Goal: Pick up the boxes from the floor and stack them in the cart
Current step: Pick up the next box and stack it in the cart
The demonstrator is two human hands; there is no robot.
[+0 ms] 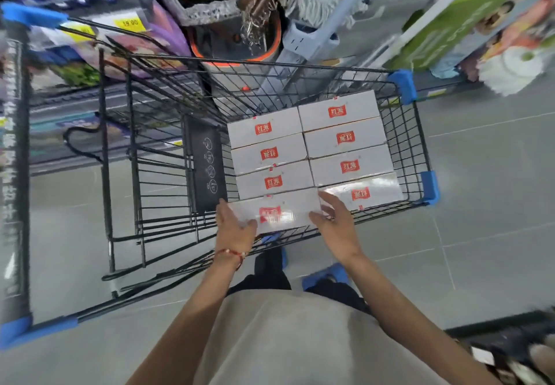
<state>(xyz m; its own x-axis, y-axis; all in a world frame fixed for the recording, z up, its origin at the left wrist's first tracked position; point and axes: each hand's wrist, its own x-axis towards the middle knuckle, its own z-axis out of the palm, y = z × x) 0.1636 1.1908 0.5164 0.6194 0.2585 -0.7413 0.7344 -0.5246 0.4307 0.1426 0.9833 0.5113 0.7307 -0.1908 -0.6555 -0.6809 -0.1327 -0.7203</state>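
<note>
A black wire shopping cart (419, 150) with blue corner caps stands in front of me. In its basket lie several white boxes with red labels, in two rows. The nearest box of the left row (282, 208) sits at the cart's near edge. My left hand (234, 225) grips its left end and my right hand (335, 222) presses on its right end. The nearest box of the right row (365, 193) lies just right of my right hand. No boxes show on the floor.
The cart's folded child seat panel (205, 165) is left of the boxes. Shelves with goods and yellow price tags (129, 22) run at the left and back. Mops and a bucket (237, 39) hang behind the cart. Grey tiled floor (495, 204) lies to the right.
</note>
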